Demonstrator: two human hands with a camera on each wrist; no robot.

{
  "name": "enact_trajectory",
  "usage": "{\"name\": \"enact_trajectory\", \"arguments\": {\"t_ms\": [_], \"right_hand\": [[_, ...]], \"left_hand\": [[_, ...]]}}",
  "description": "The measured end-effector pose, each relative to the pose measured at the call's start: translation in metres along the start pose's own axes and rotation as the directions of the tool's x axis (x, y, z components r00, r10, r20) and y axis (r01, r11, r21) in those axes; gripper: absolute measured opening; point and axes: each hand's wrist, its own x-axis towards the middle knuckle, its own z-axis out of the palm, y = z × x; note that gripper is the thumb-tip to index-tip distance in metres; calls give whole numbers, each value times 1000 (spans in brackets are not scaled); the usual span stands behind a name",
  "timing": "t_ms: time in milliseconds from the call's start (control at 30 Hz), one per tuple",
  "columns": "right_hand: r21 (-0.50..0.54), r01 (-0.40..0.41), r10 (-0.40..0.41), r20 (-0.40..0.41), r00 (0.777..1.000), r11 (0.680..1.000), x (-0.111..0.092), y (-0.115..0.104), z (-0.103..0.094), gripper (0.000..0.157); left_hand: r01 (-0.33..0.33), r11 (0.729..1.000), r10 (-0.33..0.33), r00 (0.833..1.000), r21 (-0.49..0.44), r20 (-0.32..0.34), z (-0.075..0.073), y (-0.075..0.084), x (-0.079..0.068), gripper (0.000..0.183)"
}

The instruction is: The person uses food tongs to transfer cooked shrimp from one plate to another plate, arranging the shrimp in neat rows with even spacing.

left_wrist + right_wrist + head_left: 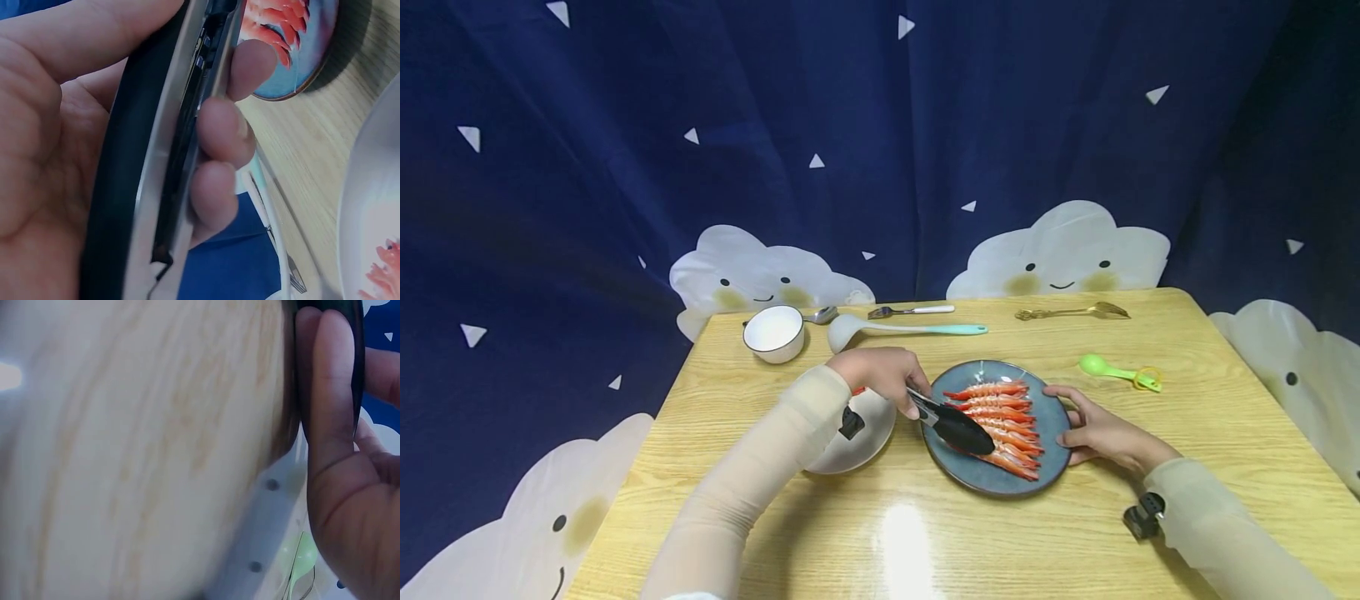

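Note:
My left hand grips black-and-silver tongs by the handle, with fingers curled round it in the left wrist view. The tongs' black tips lie over the left side of a row of several red-orange shrimp. These shrimp rest on a round blue plate. At that plate's right rim, my right hand holds the edge between thumb and fingers. Partly hidden under my left forearm is a white dish. A shrimp shows on it in the left wrist view.
Along the table's back lie a white bowl, a spoon, a ladle with a mint handle, a fork and a gold spoon. A green spoon lies right of the plate.

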Motion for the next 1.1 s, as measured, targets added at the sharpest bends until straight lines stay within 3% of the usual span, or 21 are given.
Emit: {"name": "enact_trajectory", "arguments": {"t_ms": [267, 367, 767, 933, 1100], "right_hand": [[-10, -1, 1, -3, 1000, 1000, 1, 1, -2, 79], [-5, -6, 6, -2, 1000, 1000, 2, 3, -2, 79], [-6, -15, 15, -12, 1000, 1000, 3, 3, 2, 79], [-14, -10, 10, 2, 1000, 1000, 4, 1, 3, 79], [-12, -13, 13, -5, 1000, 1000, 2, 1, 0, 79]], "left_hand": [[150, 982, -145, 988, -111, 48, 4, -2, -2, 40], [171, 978, -165, 984, -120, 62, 7, -3, -4, 39], [24, 989, -20, 999, -146, 28, 12, -7, -12, 40], [-12, 985, 2, 998, -172, -57, 4, -23, -35, 38], [-7, 998, -3, 990, -69, -143, -8, -43, -73, 32]]}}
